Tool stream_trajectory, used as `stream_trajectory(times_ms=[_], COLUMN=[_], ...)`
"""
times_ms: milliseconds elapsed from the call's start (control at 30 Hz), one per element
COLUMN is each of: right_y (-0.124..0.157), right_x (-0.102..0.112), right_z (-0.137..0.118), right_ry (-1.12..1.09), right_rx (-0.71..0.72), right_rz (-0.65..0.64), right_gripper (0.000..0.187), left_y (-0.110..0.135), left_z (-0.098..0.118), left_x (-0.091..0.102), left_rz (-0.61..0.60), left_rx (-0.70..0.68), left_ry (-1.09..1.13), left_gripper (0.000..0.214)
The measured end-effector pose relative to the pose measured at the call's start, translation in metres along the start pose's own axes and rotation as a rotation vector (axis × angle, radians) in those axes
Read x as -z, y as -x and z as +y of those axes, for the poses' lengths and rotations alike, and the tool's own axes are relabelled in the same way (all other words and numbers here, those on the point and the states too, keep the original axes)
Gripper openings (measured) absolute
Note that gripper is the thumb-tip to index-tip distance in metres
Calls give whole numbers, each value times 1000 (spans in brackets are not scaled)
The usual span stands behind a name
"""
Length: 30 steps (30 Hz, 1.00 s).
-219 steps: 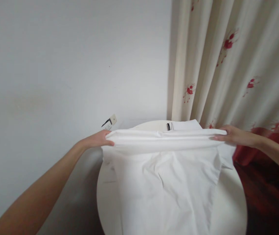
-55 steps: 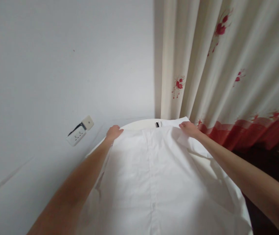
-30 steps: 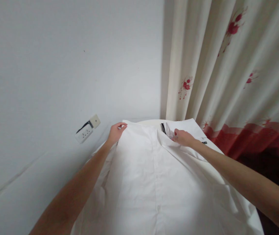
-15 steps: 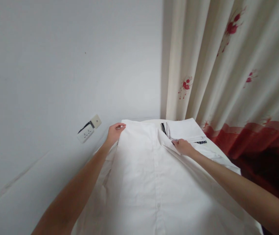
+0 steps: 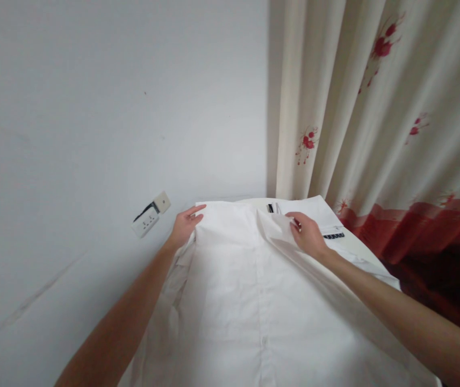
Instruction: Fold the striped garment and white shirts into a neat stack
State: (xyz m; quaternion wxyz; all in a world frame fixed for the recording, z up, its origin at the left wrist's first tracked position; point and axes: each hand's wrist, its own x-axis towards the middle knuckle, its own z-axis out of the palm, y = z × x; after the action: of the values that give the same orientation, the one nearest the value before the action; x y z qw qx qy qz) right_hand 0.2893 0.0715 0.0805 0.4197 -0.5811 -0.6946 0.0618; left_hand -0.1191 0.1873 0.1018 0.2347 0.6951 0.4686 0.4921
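A white shirt (image 5: 230, 279) with a line of buttons down its middle lies spread over a table, its far edge near the wall. At the far left corner, my left hand (image 5: 185, 227) rests against the cloth with its fingers apart. My right hand (image 5: 308, 235) pinches the far right part of the shirt, and that flap is lifted off the table in a fold. The fingertips on the cloth are partly hidden behind the hand.
Just past my right hand lies a folded white cloth (image 5: 310, 207) with a black patterned strip (image 5: 333, 236) at its edge. The white table's rim (image 5: 359, 248) curves at the right. A socket (image 5: 148, 221) is on the wall, and a floral curtain (image 5: 335, 107) hangs at the right.
My right hand has raised and drawn the shirt's right flap a little outward. My left hand's fingers, pinched together at the corner before, have spread apart.
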Motion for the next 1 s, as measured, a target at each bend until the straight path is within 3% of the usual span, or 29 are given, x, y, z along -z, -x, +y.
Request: stream_trajectory(times_ms=[167, 333, 467, 600, 733, 900, 1000], right_y=[-69, -116, -121, -119, -123, -129, -130], right_x=[36, 30, 12, -1, -6, -4, -3], right_z=[21, 49, 76, 103, 110, 105, 107], right_ry=[35, -47, -11, 14, -14, 8, 66], right_rx=[19, -25, -275, -415, -378, -258, -252], right_rz=[310, 347, 306, 249, 239, 322, 275], right_gripper=[41, 45, 48, 34, 24, 40, 42], left_y=[-19, -43, -55, -63, -64, -55, -51], left_z=[0, -13, -30, -42, -44, -43, -47], left_x=[-5, -17, -27, -37, -43, -39, -35], left_rz=[164, 292, 291, 221, 199, 284, 244], left_rx=[-61, 8, 82, 135, 148, 73, 68], left_ry=[-94, -178, -259, -328, -378, -451, -514], left_gripper=[35, 20, 24, 22, 15, 34, 38])
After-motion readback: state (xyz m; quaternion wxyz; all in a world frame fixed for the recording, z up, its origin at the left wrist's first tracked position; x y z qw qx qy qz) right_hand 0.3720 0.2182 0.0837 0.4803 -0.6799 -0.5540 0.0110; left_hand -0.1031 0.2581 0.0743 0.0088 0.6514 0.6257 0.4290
